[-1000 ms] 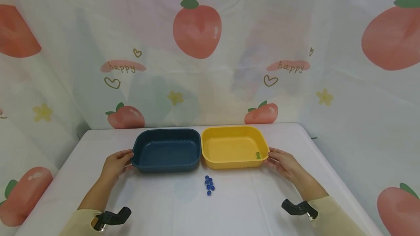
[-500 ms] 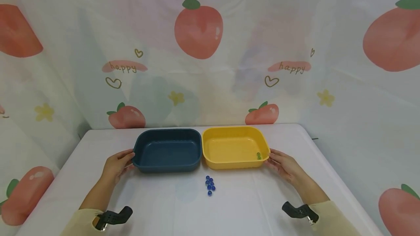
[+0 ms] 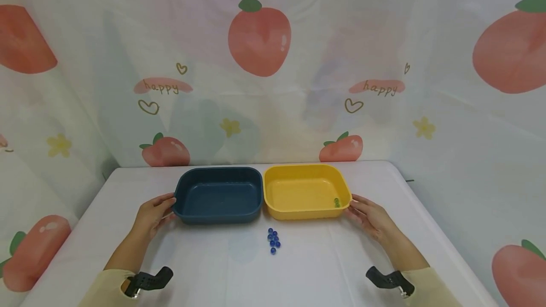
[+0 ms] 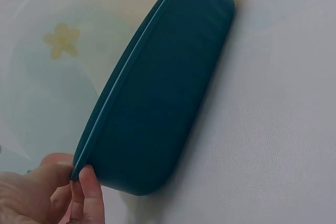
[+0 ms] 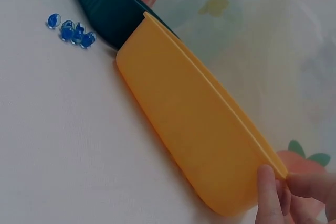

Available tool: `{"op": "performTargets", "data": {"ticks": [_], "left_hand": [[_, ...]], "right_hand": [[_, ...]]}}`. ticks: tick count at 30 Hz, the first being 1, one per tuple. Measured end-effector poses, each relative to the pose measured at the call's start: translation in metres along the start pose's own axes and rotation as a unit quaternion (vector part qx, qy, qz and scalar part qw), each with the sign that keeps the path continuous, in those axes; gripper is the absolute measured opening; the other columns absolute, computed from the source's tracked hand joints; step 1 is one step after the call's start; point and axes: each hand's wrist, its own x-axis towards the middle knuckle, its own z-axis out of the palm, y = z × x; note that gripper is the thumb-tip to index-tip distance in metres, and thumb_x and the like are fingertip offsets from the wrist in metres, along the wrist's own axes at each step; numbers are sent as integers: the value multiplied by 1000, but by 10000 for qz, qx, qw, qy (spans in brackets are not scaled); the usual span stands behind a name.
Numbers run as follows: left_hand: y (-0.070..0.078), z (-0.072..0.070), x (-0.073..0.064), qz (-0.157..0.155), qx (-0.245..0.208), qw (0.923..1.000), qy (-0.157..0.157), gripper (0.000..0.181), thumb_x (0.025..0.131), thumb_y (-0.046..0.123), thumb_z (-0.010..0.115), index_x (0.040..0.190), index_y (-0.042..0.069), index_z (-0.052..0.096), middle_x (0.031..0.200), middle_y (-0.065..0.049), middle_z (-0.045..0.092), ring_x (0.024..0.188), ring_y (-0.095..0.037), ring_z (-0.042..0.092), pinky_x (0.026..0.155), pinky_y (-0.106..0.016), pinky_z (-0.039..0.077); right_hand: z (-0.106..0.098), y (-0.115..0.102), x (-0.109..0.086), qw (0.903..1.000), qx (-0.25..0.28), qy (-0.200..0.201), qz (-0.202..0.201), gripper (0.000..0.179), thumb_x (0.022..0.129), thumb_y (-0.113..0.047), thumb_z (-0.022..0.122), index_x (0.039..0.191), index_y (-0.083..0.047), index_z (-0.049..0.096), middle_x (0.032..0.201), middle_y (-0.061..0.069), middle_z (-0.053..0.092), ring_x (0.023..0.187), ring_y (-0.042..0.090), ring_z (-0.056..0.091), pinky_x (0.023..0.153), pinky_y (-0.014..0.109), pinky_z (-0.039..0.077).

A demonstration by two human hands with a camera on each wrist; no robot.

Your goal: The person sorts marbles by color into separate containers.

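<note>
A dark teal-blue basin (image 3: 218, 218) stands on the left, side by side with a yellow basin (image 3: 307, 214) on the right. My left hand (image 3: 150, 215) pinches the rim at the blue basin's left end; the left wrist view shows fingertips (image 4: 90, 177) on either side of that rim. At the other end, my right hand (image 3: 372, 217) holds the yellow basin's right rim between thumb and fingers (image 5: 266, 182). Small green marbles (image 3: 337, 203) lie inside the yellow basin, in its right front corner. The blue basin has nothing visible inside.
Several blue glass marbles (image 3: 273, 243) lie in a loose cluster on the white tablecloth (image 3: 239, 274), in front of where the basins meet. A fruit-printed curtain (image 3: 273, 108) hangs behind the table and along both sides. Each wrist wears a black camera mount (image 3: 390, 280).
Both hands keep their places on the basins. The whole head view has shifted by a few pixels; basins and marbles look unmoved on the table.
</note>
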Motion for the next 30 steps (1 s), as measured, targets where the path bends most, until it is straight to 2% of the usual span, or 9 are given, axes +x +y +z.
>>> {"op": "performTargets", "data": {"ticks": [9, 15, 21, 25, 30], "left_hand": [[1, 1, 2, 2, 47, 10000, 3, 56, 97, 20, 62, 144, -5, 43, 89, 12, 66, 74, 2, 64, 69, -18, 58], [2, 2, 2, -19, -27, 10000, -14, 56, 97, 20, 63, 144, -5, 43, 87, 14, 66, 74, 2, 64, 69, -18, 58], [2, 3, 2, -61, 35, 10000, 43, 56, 97, 21, 64, 143, -4, 44, 94, 9, 68, 75, 0, 64, 69, -19, 59], [2, 2, 2, -95, 37, 9999, 49, 57, 97, 22, 63, 144, -3, 44, 97, 7, 68, 76, 0, 64, 70, -19, 59], [2, 1, 1, -112, -21, 9999, 31, 56, 97, 20, 63, 144, -3, 43, 90, 11, 66, 75, 0, 64, 69, -19, 59]], "right_hand": [[3, 6, -9, 9996, -256, 127, 71, 65, 103, -13, 51, 156, -2, 16, 119, 2, 56, 98, 7, 63, 94, 22, 53], [4, 10, -14, 9999, -171, 18, 12, 67, 102, -11, 53, 155, 1, 14, 109, -1, 62, 97, 7, 64, 92, 23, 54], [5, 16, -17, 9998, -118, -177, -17, 69, 101, -8, 54, 153, 7, 12, 102, -2, 64, 94, 8, 64, 89, 24, 56], [7, 21, -18, 9994, -283, -176, 62, 66, 100, -11, 56, 151, 7, 18, 101, -1, 65, 94, 10, 64, 87, 26, 58], [10, 28, -20, 9989, -328, -343, -29, 55, 101, -9, 53, 144, 11, 26, 99, 1, 66, 92, 12, 66, 85, 29, 59]]}}
